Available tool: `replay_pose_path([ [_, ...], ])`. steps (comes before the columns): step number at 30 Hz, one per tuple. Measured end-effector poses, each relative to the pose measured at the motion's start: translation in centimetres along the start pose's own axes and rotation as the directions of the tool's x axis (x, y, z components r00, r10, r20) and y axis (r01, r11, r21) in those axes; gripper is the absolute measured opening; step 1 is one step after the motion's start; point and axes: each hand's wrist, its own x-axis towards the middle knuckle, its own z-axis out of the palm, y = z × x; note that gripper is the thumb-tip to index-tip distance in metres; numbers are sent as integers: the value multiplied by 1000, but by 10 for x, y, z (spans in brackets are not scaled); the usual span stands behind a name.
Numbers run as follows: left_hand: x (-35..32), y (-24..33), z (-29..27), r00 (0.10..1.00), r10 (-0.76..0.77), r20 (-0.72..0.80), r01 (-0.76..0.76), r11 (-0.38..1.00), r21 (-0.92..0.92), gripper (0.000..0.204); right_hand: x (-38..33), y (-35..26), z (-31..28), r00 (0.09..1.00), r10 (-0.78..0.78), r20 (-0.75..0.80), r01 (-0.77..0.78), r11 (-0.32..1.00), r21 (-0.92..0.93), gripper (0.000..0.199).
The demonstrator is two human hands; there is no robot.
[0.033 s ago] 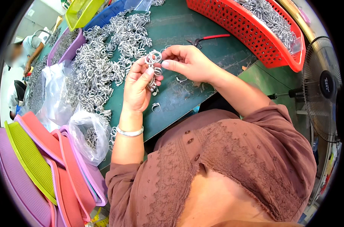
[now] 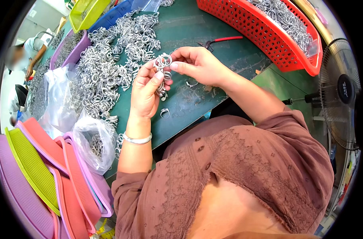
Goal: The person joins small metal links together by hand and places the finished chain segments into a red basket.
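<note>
My left hand is raised over the green table and grips a small bunch of silver metal rings that hangs between its fingers. My right hand meets it from the right and pinches the top metal ring of the bunch between thumb and fingertips. A big loose pile of the same rings lies just left of both hands. One single ring lies on the table below them.
A red basket of rings stands at the back right, with red-handled pliers before it. Plastic bags and stacked pink, green and purple baskets fill the left. A fan stands on the right. Another person works far left.
</note>
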Motion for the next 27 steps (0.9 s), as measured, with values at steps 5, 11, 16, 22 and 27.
replay_pose_path([
  [5, -1, -1, 1, 999, 34, -11, -32, 988, 148, 30, 3, -7, -2, 987, 161, -17, -160, 985, 64, 18],
  [11, -2, -1, 7, 995, 86, -50, -67, 953, 296, 28, 2, -3, -1, 981, 191, -24, -181, 958, 221, 16],
  [16, -2, -2, 7, 993, 105, -51, -81, 932, 353, 23, 1, -1, -1, 982, 187, -10, -178, 950, 257, 15],
  [22, -3, -4, 6, 990, 131, -41, -106, 918, 382, 18, 1, -4, 1, 981, 181, -64, -170, 974, 150, 16],
  [27, -3, -8, 3, 980, 196, -22, -166, 884, 436, 16, 1, 2, 2, 994, -10, -107, -2, 994, -108, 16],
])
